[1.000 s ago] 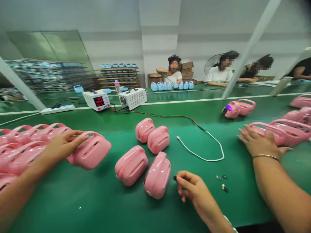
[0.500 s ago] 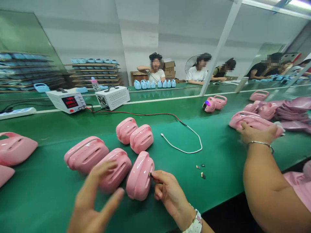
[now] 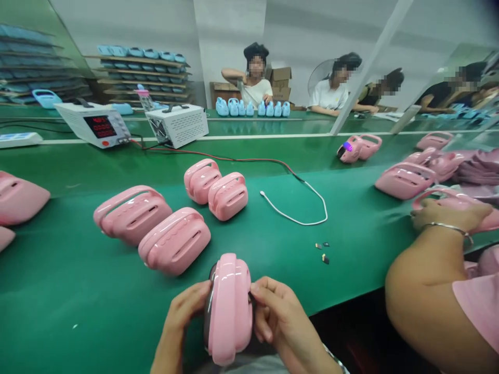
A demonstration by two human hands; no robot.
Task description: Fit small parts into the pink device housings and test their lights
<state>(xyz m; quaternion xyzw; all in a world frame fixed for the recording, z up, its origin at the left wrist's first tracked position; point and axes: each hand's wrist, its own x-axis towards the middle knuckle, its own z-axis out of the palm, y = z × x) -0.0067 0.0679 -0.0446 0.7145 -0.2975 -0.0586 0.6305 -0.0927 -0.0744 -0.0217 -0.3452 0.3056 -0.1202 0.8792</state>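
Observation:
I hold a pink plastic speaker case [image 3: 230,306] upright at the near edge of the green bench, with my left hand [image 3: 186,311] on its left side and my right hand [image 3: 275,314] on its right side. My right fingers press a small dark part against the case's edge. In front of it lie more pink cases: one [image 3: 174,240] close by, one [image 3: 131,213] to its left, and a pair [image 3: 216,189] farther back. Small dark chips [image 3: 323,252] lie loose on the mat to the right.
A white cable [image 3: 300,210] with red and black leads runs to two white power units [image 3: 93,123] at the back left. A co-worker's arm [image 3: 432,291] at the right handles pink cases [image 3: 405,180]. More people sit behind a row of blue cases [image 3: 253,108].
My left hand let go of a case on the left pile and came over. Both hands have lifted the nearest pink case off the mat toward me. The view swung right.

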